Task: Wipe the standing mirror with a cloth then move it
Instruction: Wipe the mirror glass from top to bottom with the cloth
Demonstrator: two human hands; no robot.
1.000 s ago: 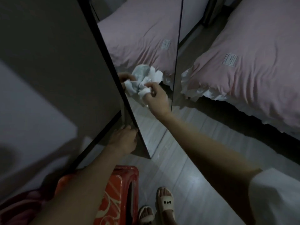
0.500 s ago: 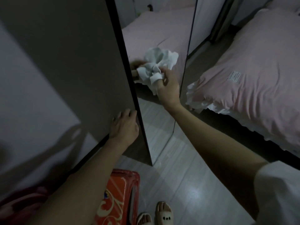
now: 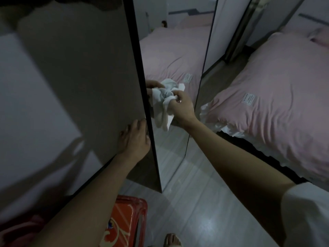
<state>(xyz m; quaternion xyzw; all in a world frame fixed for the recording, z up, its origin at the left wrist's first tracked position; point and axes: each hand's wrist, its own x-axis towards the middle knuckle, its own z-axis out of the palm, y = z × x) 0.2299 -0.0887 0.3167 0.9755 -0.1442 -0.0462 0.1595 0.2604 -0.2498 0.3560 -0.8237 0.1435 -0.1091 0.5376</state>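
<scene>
The standing mirror (image 3: 170, 50) rises tall and narrow in a thin black frame, seen almost edge-on, its glass reflecting the pink bed. My right hand (image 3: 181, 106) grips a crumpled white cloth (image 3: 164, 100) and holds it against the glass about halfway up. The hand and cloth show again as a reflection at the frame's inner edge. My left hand (image 3: 133, 139) rests on the mirror's left edge lower down, fingers wrapped over the black frame onto its brown back panel.
A bed with a pink cover (image 3: 277, 104) and white frill fills the right side, close to the mirror. A red plastic stool (image 3: 128, 221) stands by my feet at the bottom. Pale wooden floor (image 3: 204, 211) lies between stool and bed. A grey wall is on the left.
My right hand has carried the cloth a little upward along the glass. My left hand has slid up the mirror's edge, and my view has tilted upward.
</scene>
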